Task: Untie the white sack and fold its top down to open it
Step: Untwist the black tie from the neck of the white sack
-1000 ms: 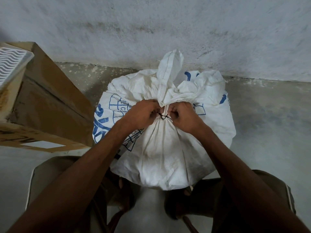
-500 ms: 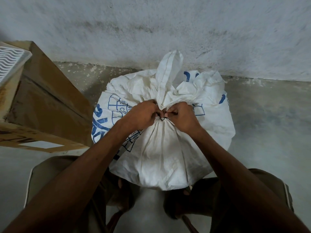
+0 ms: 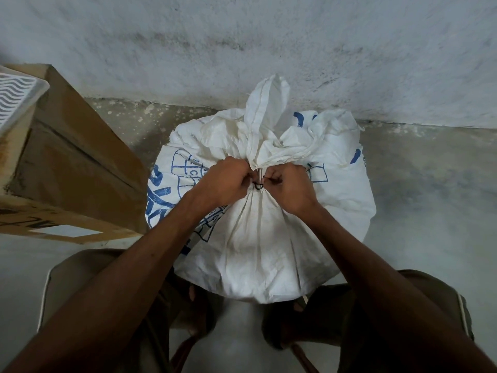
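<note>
A full white sack (image 3: 258, 238) with blue print stands on the floor between my feet, close to the wall. Its top is gathered into a neck, and the loose fabric above it (image 3: 266, 109) sticks up and flops back. A thin dark string (image 3: 258, 186) is tied round the neck. My left hand (image 3: 224, 181) pinches the string from the left. My right hand (image 3: 289, 187) pinches a strand of it from the right. Both sets of fingertips meet at the knot and partly hide it.
A large brown cardboard box (image 3: 67, 168) stands at the left, with a white wavy-patterned panel (image 3: 16, 100) on top. A stained white wall (image 3: 269, 44) rises just behind the sack. Bare concrete floor (image 3: 430, 200) lies to the right.
My hands have shifted slightly at the knot: the right hand has drawn a little to the right, pulling a short strand of string out. The sack has stayed in place.
</note>
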`<state>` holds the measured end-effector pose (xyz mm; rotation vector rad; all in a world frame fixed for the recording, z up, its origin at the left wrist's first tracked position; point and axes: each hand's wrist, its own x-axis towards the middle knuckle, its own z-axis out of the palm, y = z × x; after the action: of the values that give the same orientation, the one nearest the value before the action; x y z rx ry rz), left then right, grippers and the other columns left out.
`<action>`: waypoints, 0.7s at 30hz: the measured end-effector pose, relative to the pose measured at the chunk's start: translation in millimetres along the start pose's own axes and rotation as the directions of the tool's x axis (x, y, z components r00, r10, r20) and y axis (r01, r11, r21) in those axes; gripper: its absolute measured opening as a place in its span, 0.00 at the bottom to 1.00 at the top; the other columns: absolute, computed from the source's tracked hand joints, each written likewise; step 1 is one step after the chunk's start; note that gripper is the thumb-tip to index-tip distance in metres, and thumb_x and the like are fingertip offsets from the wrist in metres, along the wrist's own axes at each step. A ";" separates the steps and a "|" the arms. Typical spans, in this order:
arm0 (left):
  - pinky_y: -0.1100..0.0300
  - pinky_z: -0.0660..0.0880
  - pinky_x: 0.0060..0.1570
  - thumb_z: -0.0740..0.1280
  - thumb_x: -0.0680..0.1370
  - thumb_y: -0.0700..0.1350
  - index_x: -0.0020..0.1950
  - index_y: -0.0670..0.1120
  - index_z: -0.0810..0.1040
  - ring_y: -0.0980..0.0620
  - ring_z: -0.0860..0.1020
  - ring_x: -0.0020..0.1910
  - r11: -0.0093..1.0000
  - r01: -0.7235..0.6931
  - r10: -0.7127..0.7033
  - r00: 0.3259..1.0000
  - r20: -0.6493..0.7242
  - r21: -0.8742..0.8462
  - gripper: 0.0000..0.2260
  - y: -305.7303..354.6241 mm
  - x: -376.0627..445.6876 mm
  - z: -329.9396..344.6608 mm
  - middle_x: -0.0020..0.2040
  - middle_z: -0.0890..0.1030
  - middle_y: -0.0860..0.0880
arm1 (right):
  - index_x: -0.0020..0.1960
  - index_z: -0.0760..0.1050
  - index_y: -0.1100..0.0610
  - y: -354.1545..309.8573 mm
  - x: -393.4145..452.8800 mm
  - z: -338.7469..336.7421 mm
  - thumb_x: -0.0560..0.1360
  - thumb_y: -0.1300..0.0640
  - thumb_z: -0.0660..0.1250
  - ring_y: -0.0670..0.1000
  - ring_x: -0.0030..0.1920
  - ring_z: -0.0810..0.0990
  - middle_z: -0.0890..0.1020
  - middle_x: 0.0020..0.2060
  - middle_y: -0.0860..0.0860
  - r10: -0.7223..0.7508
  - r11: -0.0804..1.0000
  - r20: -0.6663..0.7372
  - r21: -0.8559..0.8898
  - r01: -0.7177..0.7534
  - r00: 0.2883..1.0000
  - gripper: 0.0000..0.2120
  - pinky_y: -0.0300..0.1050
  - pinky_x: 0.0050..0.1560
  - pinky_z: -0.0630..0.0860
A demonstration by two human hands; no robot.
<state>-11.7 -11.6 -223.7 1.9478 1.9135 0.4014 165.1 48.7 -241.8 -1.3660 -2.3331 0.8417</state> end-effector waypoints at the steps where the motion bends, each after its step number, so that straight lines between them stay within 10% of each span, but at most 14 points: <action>1: 0.54 0.77 0.44 0.65 0.76 0.43 0.52 0.50 0.84 0.45 0.81 0.47 1.000 -0.010 0.010 1.000 -0.008 -0.011 0.10 0.0 -0.4 -0.5 0.48 0.85 0.49 | 0.28 0.70 0.42 -1.0 0.2 -1.2 0.70 0.55 0.68 0.44 0.31 0.78 0.77 0.25 0.41 0.004 1.000 -0.004 0.020 -0.004 1.000 0.15 0.48 0.37 0.79; 10: 0.58 0.78 0.49 0.67 0.74 0.38 0.51 0.53 0.85 0.54 0.82 0.48 0.990 -0.046 0.046 0.999 -0.005 -0.134 0.13 3.0 -1.4 -6.9 0.49 0.84 0.56 | 0.31 0.73 0.60 0.8 3.8 -10.9 0.72 0.63 0.68 0.47 0.29 0.72 0.76 0.26 0.55 0.070 0.941 0.034 0.329 -0.078 0.997 0.12 0.43 0.36 0.70; 16: 0.56 0.79 0.50 0.72 0.74 0.42 0.53 0.50 0.83 0.57 0.81 0.44 0.979 -0.023 0.021 1.000 -0.014 -0.204 0.09 0.3 -1.5 -8.4 0.44 0.82 0.57 | 0.40 0.79 0.65 -12.0 4.0 -28.4 0.75 0.61 0.67 0.51 0.34 0.73 0.77 0.31 0.55 0.243 0.675 0.202 0.667 -0.316 0.949 0.07 0.43 0.29 0.67; 21: 0.57 0.76 0.39 0.65 0.71 0.65 0.46 0.50 0.81 0.54 0.80 0.39 0.990 0.065 -0.070 0.997 -0.035 -0.124 0.20 2.1 -1.1 -6.8 0.38 0.81 0.57 | 0.45 0.81 0.65 -9.0 3.7 -28.9 0.75 0.62 0.69 0.52 0.36 0.76 0.81 0.36 0.60 0.137 0.644 0.263 0.709 -0.288 0.955 0.05 0.45 0.31 0.69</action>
<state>-12.9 -12.3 -216.7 1.8045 1.9250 0.5286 172.5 58.1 -213.7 -1.2041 -1.5834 1.8158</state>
